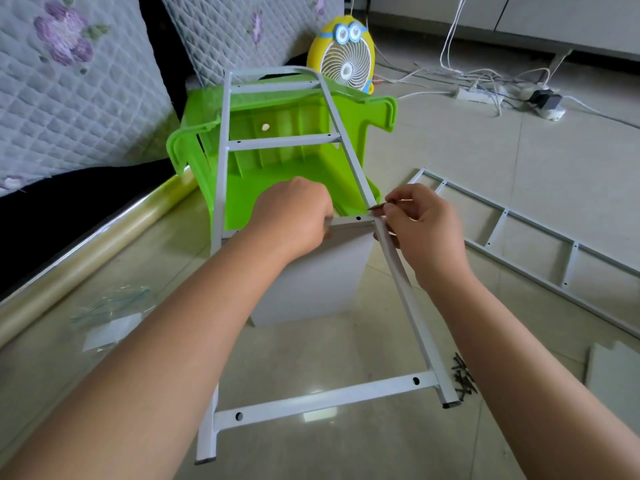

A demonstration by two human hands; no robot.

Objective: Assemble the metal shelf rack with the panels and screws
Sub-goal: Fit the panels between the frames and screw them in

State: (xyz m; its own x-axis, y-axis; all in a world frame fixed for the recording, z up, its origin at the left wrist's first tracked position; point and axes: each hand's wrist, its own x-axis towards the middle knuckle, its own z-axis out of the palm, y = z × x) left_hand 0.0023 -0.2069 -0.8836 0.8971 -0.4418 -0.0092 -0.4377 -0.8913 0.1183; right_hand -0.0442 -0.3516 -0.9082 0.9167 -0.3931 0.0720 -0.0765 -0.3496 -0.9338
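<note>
The job looks to be at an early stage. One side frame (408, 299) leans up from the floor (450, 140) against a green plastic tub (277, 188), with its feet nearest the person. A white panel (311, 271) stands under it, its top edge meeting one of the frame's crossbars. No screw can be seen seated: the holes in the near crossbar are empty, and so is the one by the panel's top edge. The second side frame (497, 228) lies flat toward the right edge of the floor, well apart from the first. Another panel (613, 368) lies near the right edge too, and a pile of loose screws (462, 377) sits just beside the near foot of the leaning frame. Most of the fastening, and the joining of the second side, appears still to be done.

The left hand (294, 220) has its fingers curled over the panel's top edge where it meets the crossbar, holding the two together. The right hand (422, 223) pinches a single dark screw (379, 206) between thumb and forefinger, its tip at the frame's right rail just above the empty hole. Its other fingers lie curled against that rail.
</note>
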